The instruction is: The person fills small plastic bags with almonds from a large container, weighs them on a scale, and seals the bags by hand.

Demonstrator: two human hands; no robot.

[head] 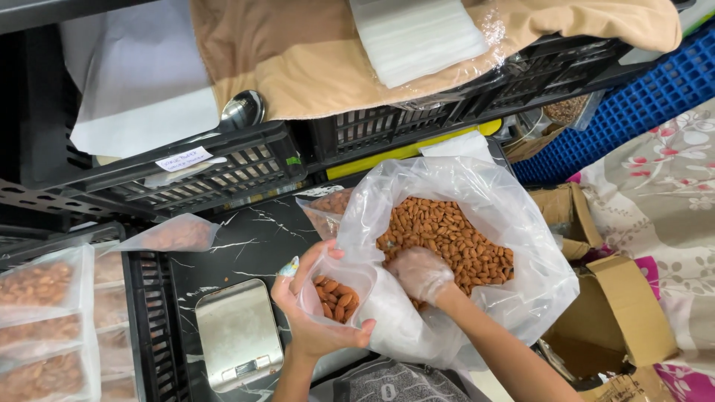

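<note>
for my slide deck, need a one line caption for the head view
Gloved right hand scoops brown almonds from large clear plastic bag while left hand holds small clear pouch.

I see a big clear almond bag (477,246) at the black bench's right edge, filled pouches (45,327) stacked at its left edge, a white label (184,158) on the crate behind.

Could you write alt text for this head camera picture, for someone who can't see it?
Seen from above, a person's left hand holds a small clear pouch partly filled with almonds, while the gloved right hand reaches into a large plastic bag of almonds. A small metal scale sits to the left.
</note>
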